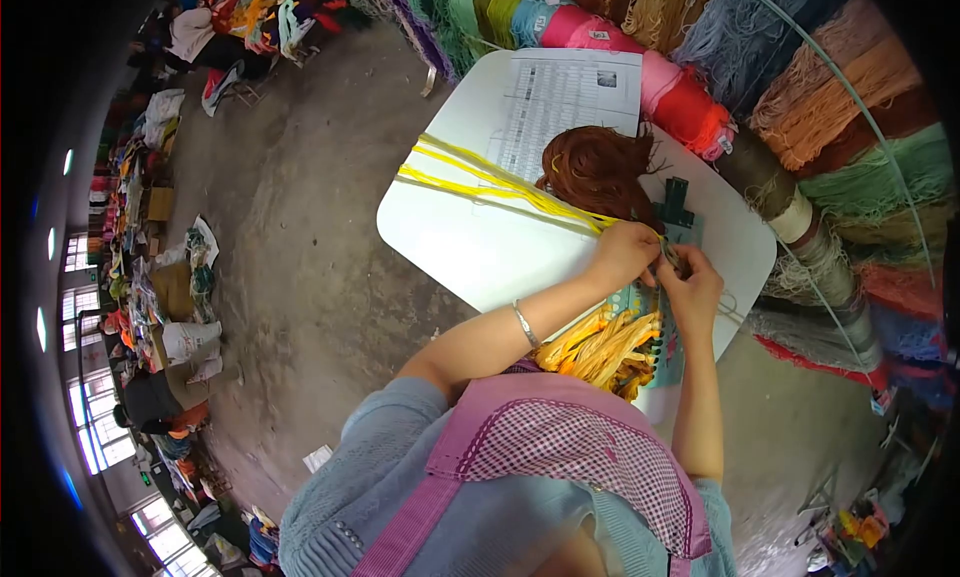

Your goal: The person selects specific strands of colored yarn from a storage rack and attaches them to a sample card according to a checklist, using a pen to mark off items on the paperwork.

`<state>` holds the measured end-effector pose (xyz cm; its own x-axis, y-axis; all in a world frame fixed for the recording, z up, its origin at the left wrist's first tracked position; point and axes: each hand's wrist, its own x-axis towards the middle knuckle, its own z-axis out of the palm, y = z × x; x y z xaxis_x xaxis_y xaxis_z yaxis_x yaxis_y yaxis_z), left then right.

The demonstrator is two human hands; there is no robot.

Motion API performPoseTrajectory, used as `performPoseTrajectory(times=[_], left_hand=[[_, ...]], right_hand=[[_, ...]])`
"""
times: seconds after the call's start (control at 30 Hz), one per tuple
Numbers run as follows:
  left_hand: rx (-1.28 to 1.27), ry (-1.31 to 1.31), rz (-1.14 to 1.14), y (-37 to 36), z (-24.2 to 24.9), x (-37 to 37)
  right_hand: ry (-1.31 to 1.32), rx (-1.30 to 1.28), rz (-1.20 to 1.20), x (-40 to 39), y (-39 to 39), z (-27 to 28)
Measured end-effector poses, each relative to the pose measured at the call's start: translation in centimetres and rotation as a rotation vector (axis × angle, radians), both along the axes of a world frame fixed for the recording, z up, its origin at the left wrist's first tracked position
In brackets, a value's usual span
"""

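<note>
Yellow and olive strands (pixel 500 189) run across the white table (pixel 440 227) to my left hand (pixel 630 252), whose fingers are closed on their end. Close beside it, my right hand (pixel 692 282) is pinched near the same end; what it holds is too small to make out. Both hands are over a green board (pixel 668 352) with a row of holes and a dark green clamp (pixel 675 202) at its top. Yellow-orange thread bunches (pixel 605 352) hang at the board's left side. A reddish-brown thread bundle (pixel 597 167) lies just beyond my hands.
A printed sheet (pixel 575 92) lies on the table's far part. Coloured yarn skeins (pixel 690 102) line the right side, with a thin curved rod (pixel 850 87) over them. At the far left, a person (pixel 160 397) is near piled materials.
</note>
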<state>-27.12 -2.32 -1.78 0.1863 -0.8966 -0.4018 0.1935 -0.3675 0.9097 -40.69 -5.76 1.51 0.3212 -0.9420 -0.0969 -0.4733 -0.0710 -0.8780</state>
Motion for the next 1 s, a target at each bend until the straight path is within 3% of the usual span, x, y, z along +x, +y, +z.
performPoseTrajectory(times=[0.27,0.37,0.43,0.77,0.87,0.93,1.0], left_hand=[[0.018,-0.178,-0.008,1.1,1.5,0.8],[0.016,-0.077,0.011,1.7,1.7,1.9],[0.019,0.177,0.030,1.9,1.4,2.5],[0.063,0.279,0.003,2.3,2.3,3.5],[-0.043,0.259,-0.062,2.5,2.3,3.9],[-0.028,0.614,-0.041,2.5,2.7,4.5],[0.010,0.566,-0.120,2.2,3.8,4.6]], right_hand=[[0.014,-0.104,-0.003,0.1,0.6,-1.0],[-0.007,-0.147,-0.003,0.2,0.8,-1.8],[-0.018,-0.160,-0.013,0.2,1.0,-2.0],[-0.003,-0.340,0.026,0.9,1.9,-2.4],[0.024,-0.378,0.035,0.8,1.9,-2.7],[0.038,-0.410,0.049,0.7,1.9,-2.7],[0.048,-0.373,0.058,0.6,2.0,-2.6]])
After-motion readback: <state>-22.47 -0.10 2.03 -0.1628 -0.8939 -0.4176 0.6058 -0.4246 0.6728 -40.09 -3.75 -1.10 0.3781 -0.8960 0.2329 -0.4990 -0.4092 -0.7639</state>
